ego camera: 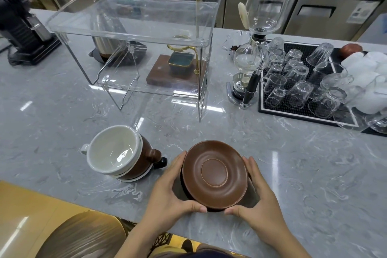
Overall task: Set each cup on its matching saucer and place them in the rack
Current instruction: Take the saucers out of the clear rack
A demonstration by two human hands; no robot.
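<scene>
Fingers of my left hand [173, 190] and right hand [256, 197] clasp the brown saucer [215, 176] at the counter's [293, 174] near edge; nested cups [121, 153] wait unpaired, the clear rack [134, 33] holds nothing, so I judge everything remains.

saucer stack [214, 176] front centre | cup stack [119, 152] left (nested) | rack [134, 33] behind | glasses mat [310, 81] right

Matt brown glazed ceramic saucer [215, 175], glossy white ceramic cup [113, 148] nested in a glossy brown cup [146, 153], clear smooth acrylic rack [134, 33], polished grey marble-look counter [293, 163], clear glass tumblers [297, 81], black ribbed rubber mat [293, 111]
</scene>
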